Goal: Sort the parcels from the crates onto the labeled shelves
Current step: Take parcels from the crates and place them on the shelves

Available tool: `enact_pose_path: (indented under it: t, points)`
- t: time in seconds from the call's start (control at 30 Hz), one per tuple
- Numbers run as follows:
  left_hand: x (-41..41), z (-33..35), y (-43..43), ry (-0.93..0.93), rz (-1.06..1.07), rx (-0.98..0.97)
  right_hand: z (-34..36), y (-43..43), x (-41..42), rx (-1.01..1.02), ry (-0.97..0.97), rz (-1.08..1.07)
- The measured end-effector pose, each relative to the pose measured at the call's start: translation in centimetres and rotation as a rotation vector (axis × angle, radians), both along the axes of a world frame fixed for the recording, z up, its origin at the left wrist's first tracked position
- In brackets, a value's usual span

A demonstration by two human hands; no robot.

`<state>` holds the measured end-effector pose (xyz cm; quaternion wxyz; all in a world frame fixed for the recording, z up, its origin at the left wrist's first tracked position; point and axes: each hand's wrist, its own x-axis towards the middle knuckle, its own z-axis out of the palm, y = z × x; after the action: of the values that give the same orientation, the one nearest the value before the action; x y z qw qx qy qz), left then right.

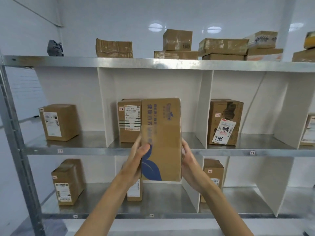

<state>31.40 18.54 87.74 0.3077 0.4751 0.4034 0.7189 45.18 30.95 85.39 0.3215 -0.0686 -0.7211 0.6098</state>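
Observation:
A tall cardboard parcel (163, 138) with blue print and a blue leaf stands upright in front of the middle compartment of the metal shelf (85, 151). My left hand (139, 159) grips its left side, thumb across the front. My right hand (188, 160) holds its right side. Right behind it on the shelf stands a labeled parcel (129, 120), partly covered.
White dividers (207, 108) split the shelves into compartments with small tags (60, 151) on the front edges. Parcels stand at left (59, 122), right (225, 121), lower left (67, 182) and lower right (213, 171). Several boxes (177, 40) sit on the top shelf.

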Motion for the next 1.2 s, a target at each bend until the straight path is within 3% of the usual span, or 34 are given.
enact_pose_path:
  t: [0.17,0.33,0.57,0.9,1.2]
  points:
    - [-1.0,-0.4,0.1,-0.134,-0.004,-0.021,-0.5,0.0,-0.9,-0.141,0.037,0.027]
    - [-1.5,-0.2,0.1,0.154,0.389,0.029,-0.8,-0.2,-0.8,-0.128,0.105,-0.144]
    - [-1.8,-0.2,0.4,0.224,0.204,-0.05,-0.5,-1.7,-1.7,-0.07,0.151,-0.236]
    - [-4.0,-0.2,0.3,-0.014,0.161,0.028,-0.4,-0.7,-0.7,-0.336,0.214,-0.085]
    - [-4.6,-0.6,0.3,-0.064,0.143,0.015,-1.5,-0.9,-1.1,-0.171,0.158,-0.047]
